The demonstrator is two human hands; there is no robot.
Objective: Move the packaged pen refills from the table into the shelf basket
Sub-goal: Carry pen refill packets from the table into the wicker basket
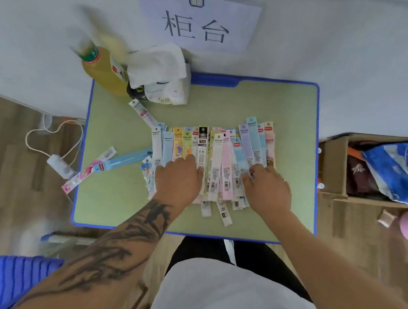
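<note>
Left of centre: stray refill packs (pixel 111 163) lie apart on the table (pixel 296 108). Centre: left hand (pixel 179 179), fingers spread, flat on the row of refills (pixel 219 156). Right hand (pixel 267 190), fingertips bent, pressing the row's right end. Likely gathering step; next calls for bunching, gripping. No basket visible.

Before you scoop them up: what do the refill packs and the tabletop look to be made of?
Refill packs: apparently printed card backing, possibly in thin clear plastic sleeves; flat pastel strips with barcodes, but blur hides any gloss. Tabletop: smooth matte green board, probably laminate, with a glossier blue plastic-looking edge. Both hands rest on the packs.
</note>
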